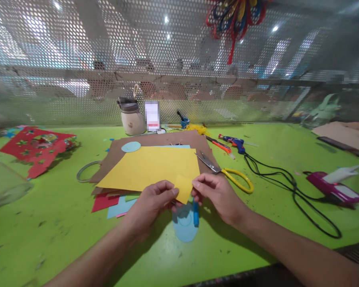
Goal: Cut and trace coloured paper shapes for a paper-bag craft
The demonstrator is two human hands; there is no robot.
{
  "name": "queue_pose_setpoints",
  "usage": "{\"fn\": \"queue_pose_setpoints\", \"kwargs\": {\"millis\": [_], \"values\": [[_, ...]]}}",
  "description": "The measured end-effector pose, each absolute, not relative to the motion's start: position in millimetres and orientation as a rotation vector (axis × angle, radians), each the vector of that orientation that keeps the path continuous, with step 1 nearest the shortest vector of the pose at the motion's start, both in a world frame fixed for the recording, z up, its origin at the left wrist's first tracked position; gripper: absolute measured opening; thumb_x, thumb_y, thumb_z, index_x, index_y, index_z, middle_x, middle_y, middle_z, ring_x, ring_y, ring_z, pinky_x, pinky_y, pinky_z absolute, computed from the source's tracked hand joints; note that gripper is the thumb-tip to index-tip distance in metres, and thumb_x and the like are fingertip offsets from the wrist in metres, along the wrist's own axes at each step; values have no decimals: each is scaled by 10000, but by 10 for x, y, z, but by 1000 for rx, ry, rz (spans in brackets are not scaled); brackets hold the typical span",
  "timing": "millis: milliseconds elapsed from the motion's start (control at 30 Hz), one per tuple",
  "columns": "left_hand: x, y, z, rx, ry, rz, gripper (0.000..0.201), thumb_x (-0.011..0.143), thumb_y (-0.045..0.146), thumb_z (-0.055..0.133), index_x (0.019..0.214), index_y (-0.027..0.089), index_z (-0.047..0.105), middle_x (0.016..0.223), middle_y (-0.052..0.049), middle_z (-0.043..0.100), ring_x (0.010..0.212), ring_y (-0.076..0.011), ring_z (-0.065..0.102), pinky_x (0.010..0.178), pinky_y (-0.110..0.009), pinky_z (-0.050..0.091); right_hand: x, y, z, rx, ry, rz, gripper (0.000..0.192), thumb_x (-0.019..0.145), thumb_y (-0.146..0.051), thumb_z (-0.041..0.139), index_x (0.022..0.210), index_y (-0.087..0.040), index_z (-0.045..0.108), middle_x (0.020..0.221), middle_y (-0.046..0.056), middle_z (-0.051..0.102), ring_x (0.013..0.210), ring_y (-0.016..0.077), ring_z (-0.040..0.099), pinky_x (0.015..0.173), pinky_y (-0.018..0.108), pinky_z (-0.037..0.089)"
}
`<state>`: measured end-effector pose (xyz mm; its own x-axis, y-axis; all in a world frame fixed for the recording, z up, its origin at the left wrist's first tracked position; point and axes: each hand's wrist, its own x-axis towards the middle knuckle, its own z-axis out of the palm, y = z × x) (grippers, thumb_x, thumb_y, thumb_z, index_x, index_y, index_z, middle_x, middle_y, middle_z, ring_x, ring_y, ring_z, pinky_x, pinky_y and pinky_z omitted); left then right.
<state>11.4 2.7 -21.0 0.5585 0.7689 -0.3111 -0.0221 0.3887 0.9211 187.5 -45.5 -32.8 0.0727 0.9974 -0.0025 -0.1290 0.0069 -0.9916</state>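
Observation:
A small piece of yellow paper (183, 189) is held up between my two hands. My left hand (160, 195) pinches its left side between thumb and fingers. On the opposite edge, my right hand (217, 195) grips a corner the same way. Behind them lies a large yellow sheet (149, 165) on brown cardboard (107, 159). Scissors with yellow handles (224, 169) rest at the sheet's right edge. Below my hands are a light blue paper oval (184, 229) with a drawn ring and a blue marker (196, 215), both partly hidden.
A glue gun (236, 141) and its black cord lie at right, near a purple power strip (335, 187). An orange utility knife (219, 145) sits behind the scissors. Red cut paper (38, 147) is at left. A bottle (131, 117) and a phone (152, 115) stand at the back.

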Motion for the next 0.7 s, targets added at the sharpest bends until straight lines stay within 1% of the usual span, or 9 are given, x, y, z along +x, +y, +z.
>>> {"fn": "queue_pose_setpoints", "kwargs": {"millis": [33,100,167,233,300,400,533,633,700], "values": [[108,33,-203,1050,839,601,129,787,211,659,717,144,574,664,1,588,618,-110,581,602,-222,429,1897,-455,-320,-1143,-1085,1191,192,813,-342,626,768,-155,627,638,3,614,559,113,556,529,259,454],[93,39,-190,1027,801,615,111,785,191,651,716,147,576,652,15,571,588,-94,560,611,-223,441,1962,-457,-290,-1137,-1165,1140,165,839,-306,593,925,-172,636,729,9,626,611,122,585,575,273,478],[80,35,-183,1014,753,611,85,782,171,642,722,147,588,643,23,554,571,-86,544,612,-224,455,2039,-470,-238,-1113,-1328,1115,246,849,-243,577,1090,-213,614,872,24,642,760,146,625,694,298,504],[71,24,-182,1006,709,588,59,778,150,629,726,145,602,634,24,541,553,-80,526,599,-224,466,2099,-494,-172,-1073,-1562,1105,306,847,-173,567,1143,-237,614,1004,38,639,923,168,612,816,317,484],[67,13,-186,1005,669,542,49,767,134,622,720,140,610,619,22,529,535,-77,510,572,-220,471,2125,-524,-113,-1034,-1776,1090,291,834,-139,586,1101,-232,652,1008,41,645,937,175,596,828,315,470],[69,3,-189,1004,605,469,32,741,131,633,717,133,612,626,11,537,521,-83,520,538,-221,472,2102,-556,-81,-979,-1914,1055,171,801,-161,658,961,-205,702,850,27,654,778,154,585,733,290,466],[80,-2,-186,968,597,438,91,809,229,603,856,152,611,717,-21,590,551,-107,571,518,-220,459,2054,-566,-139,-910,-1840,970,21,784,-151,692,791,-165,705,710,9,631,693,128,555,676,253,437],[81,-8,-198,953,582,454,119,833,262,597,860,146,604,721,-24,584,570,-98,558,540,-213,449,2049,-566,-180,-918,-1782,952,34,789,-132,682,793,-155,707,726,18,639,694,126,564,666,247,434],[78,-15,-215,958,529,479,190,840,333,597,856,144,612,727,-25,582,585,-104,552,556,-228,451,2052,-565,-190,-970,-1769,959,53,794,-130,675,827,-151,710,739,20,631,697,126,569,654,240,433]]}}
